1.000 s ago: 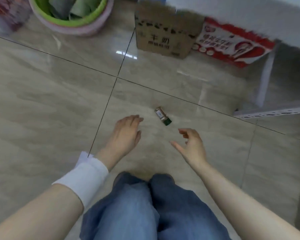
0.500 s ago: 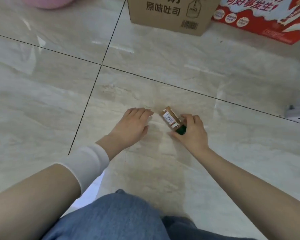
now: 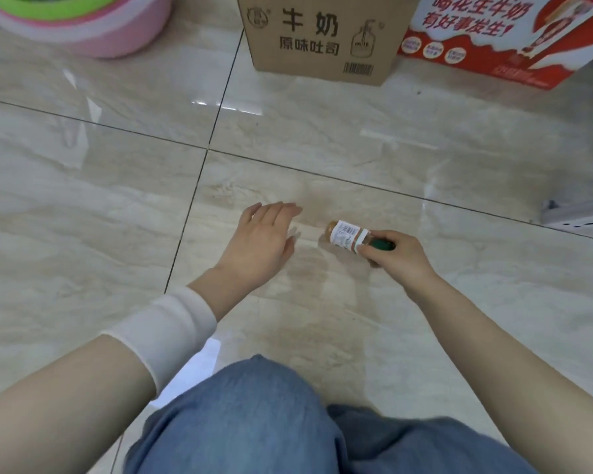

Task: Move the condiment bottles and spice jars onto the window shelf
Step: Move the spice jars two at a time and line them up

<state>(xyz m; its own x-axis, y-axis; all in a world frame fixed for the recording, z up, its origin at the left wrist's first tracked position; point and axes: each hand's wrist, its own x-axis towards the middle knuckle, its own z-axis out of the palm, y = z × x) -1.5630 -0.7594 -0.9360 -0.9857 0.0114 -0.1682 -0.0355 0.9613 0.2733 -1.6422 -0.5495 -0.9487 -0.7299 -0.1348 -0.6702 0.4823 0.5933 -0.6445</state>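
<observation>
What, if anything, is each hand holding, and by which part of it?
The right hand grips the spice jar at its green cap end. The left hand holds nothing, fingers straight.

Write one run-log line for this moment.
right hand: grips spice jar at green-cap end | left hand: open, empty | spice jar: sideways

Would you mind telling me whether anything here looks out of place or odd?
A spice jar is down by the tiled floor, tipped on its side, an odd place for it. The right hand grips it at the green cap; the left hand is open beside it. No spill shows.
</observation>
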